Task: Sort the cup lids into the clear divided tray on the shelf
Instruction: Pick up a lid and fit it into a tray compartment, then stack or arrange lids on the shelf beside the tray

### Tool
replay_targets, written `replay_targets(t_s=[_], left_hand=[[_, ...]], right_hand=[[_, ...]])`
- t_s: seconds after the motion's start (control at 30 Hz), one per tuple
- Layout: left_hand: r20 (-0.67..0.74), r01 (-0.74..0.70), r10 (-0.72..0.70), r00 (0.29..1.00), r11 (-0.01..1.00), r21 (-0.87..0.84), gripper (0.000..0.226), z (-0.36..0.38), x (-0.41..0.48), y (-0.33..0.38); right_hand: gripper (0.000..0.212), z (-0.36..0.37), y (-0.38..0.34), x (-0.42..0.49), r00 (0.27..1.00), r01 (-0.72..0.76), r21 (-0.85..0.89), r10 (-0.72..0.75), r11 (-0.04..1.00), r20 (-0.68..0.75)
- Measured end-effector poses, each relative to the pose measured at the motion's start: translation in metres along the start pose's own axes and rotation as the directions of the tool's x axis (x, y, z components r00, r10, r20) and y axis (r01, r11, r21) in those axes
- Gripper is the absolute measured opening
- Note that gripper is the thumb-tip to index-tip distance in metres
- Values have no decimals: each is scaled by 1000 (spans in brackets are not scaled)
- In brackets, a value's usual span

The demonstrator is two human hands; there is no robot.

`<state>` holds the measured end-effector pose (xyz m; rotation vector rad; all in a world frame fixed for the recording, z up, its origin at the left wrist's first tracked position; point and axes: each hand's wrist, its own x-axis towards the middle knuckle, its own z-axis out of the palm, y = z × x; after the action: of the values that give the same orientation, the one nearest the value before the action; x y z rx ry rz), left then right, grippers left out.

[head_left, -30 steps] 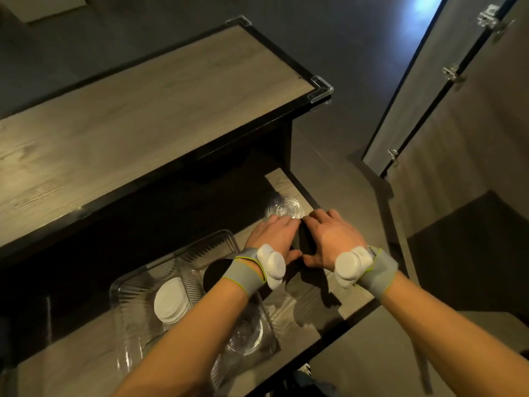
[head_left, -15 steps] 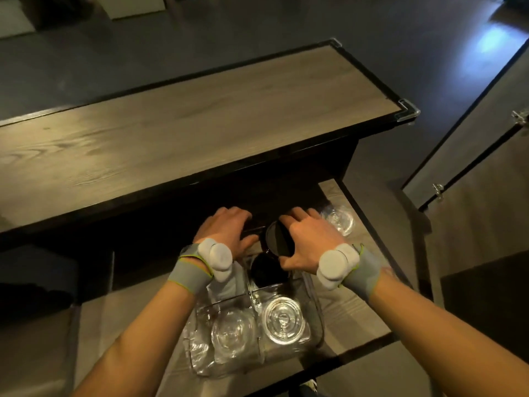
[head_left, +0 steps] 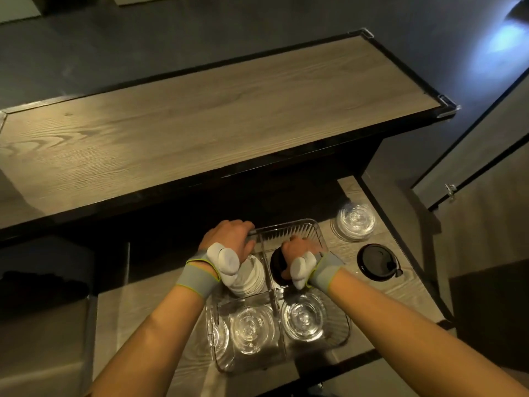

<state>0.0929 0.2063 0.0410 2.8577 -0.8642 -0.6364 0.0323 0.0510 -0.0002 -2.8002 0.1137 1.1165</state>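
The clear divided tray [head_left: 287, 224] stands on the lower shelf. Its far-left compartment holds a stack of white lids [head_left: 253, 279]. The two near compartments hold clear lids [head_left: 252, 328] and more clear lids [head_left: 303, 316]. My left hand [head_left: 229, 239] grips the tray's far-left rim. My right hand [head_left: 300, 247] reaches down into the far-right compartment, fingers curled on a black lid [head_left: 276, 266] there. Outside the tray, to its right, sit a stack of clear lids [head_left: 356, 222] and a single black lid [head_left: 375, 262].
A wooden upper shelf [head_left: 214, 124] with a black frame overhangs the back of the lower shelf [head_left: 337, 247]. The lower shelf's right edge runs just past the loose lids. A door [head_left: 472, 173] stands at the right above dark floor.
My right hand has lowered the tilted black lid into the tray's far-right compartment. My left hand has shifted onto the tray's far-left rim. The camera has swung, so the tray sits more central.
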Motion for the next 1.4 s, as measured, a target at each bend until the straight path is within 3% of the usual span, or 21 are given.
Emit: replay_targets(t_s=[0.1,0.37,0.5,0.63,0.7,0.83,1.0,1.13,1.4], left_hand=[[-5,-7,7,1000,1000,-3,41,-1,0,0],[-24,-5,5,1000,1000,11,45,-5,3,14],[-105,-80,80,991,997,6,45,-12,9,42],[-139,-183,179,974,983,-17,43,-17,19,82],[-154,-254,254,955,967,21,40,-13,25,107],[-80,-347,357,931,931,116,38,10,38,159],[136,-385,368,920,913,134,35,42,60,216],[263,-353,312,913,927,129,43,69,79,241],[319,-313,248,915,934,170,44,103,101,248]], right_hand=[[49,-3,-3,7,997,12,34,-15,999,72],[64,-1,2,4,999,12,-13,-12,1000,34],[56,-11,20,-22,977,101,113,-77,988,-199],[47,-18,53,-58,874,188,175,-84,966,-478],[46,-12,79,-69,844,153,177,-35,972,-535],[51,11,131,-79,879,11,265,117,964,-463],[56,41,179,-73,922,-162,308,255,938,-293],[59,65,200,-60,943,-155,312,235,937,-238],[57,86,207,-42,953,-102,316,184,943,-241]])
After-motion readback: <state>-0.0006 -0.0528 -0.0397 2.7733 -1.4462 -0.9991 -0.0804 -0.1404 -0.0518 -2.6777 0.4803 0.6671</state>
